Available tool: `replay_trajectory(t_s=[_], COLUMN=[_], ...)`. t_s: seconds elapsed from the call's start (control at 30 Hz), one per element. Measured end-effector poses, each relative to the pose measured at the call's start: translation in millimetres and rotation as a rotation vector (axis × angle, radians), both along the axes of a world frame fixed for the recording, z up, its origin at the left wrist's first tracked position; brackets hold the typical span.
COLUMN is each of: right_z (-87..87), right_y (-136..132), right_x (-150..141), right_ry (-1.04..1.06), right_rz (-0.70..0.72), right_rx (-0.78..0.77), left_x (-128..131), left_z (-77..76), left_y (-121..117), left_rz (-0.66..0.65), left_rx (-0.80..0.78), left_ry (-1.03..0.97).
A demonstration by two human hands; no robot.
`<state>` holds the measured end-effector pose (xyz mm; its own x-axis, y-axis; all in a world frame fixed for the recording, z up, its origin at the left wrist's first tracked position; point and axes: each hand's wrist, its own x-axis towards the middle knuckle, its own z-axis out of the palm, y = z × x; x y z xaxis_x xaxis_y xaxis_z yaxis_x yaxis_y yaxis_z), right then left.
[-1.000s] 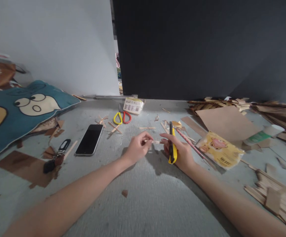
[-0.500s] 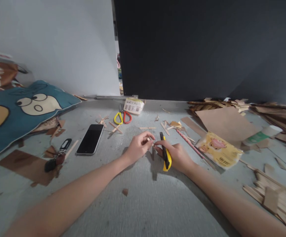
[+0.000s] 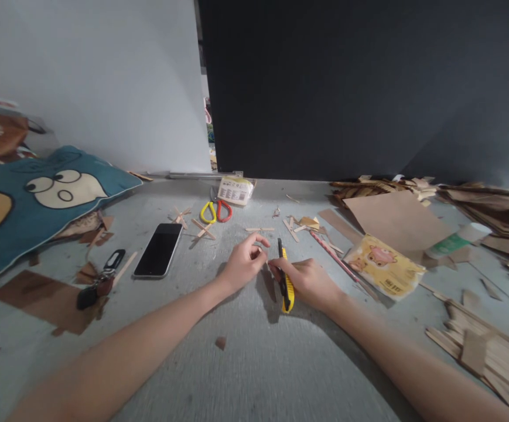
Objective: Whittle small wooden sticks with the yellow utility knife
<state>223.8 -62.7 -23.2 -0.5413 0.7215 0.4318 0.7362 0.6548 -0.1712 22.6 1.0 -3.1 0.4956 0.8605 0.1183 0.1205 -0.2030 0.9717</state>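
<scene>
My right hand (image 3: 309, 280) grips a yellow and black utility knife (image 3: 286, 281), its front end pointing away from me. Opposite it, my left hand (image 3: 244, 261) is closed, thumb against curled fingers. Whatever sits in that pinch is too small to make out. Only a narrow gap separates the fingertips of both hands, just above the grey table (image 3: 184, 363). Beyond them lie a thin wooden stick (image 3: 259, 229) and several short stick pieces (image 3: 291, 229). Crossed sticks (image 3: 203, 229) rest farther left, close to scissors (image 3: 216, 212) with one yellow and one red handle.
A phone (image 3: 158, 250) and keys (image 3: 100, 284) lie to the left, by a blue cushion (image 3: 61, 193). On the right are a pink striped stick (image 3: 334, 256), a yellow packet (image 3: 383, 268), a glue stick (image 3: 458, 239), cardboard (image 3: 397, 220) and piled wooden strips (image 3: 485, 349).
My right hand has shifted left and turned, so the utility knife now leans the other way. My left hand keeps its pinch in nearly the same place. The view has shifted slightly.
</scene>
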Motion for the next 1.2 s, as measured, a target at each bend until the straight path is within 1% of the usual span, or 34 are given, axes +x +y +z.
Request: replay_trajectory(t_s=[0.13, 0.27, 0.4, 0.63, 0.83, 0.9, 1.03, 1.13, 1.2], right_z=[2.5, 4.3, 2.7, 1.1, -2.0, -3.5, -5.7, -3.9, -0.3], right_y=[-2, -2, -1, -1, 0, 0, 3, 5, 6], right_x=[-4, -7, -9, -13, -15, -14, -10, -5, -2], right_ry=[-0.107, -0.195, -0.240, -0.141, -0.091, -0.085, -0.125, -0.148, -0.164], right_rz=[-0.021, -0.035, -0.046, -0.060, -0.152, -0.164, -0.164, -0.164, -0.144], right_rx=[0.072, 0.076, 0.087, 0.022, -0.065, -0.064, 0.060, 0.183, 0.270], left_x=[1, 1, 2, 1, 2, 2, 3, 3, 3], left_z=[-0.2, -1.4, -3.9, -4.4, 0.2, 0.9, -0.7, -2.5, -2.9], left_y=[0, 1, 3, 2, -3, -4, -4, -3, -3], left_rz=[0.004, 0.005, 0.005, 0.001, 0.005, 0.006, -0.021, -0.061, -0.091], left_rx=[0.006, 0.020, 0.052, 0.117, 0.170, 0.197, 0.219, 0.186, 0.136], left_ry=[0.027, 0.042, 0.050, 0.079, 0.083, 0.082, 0.059, 0.024, 0.008])
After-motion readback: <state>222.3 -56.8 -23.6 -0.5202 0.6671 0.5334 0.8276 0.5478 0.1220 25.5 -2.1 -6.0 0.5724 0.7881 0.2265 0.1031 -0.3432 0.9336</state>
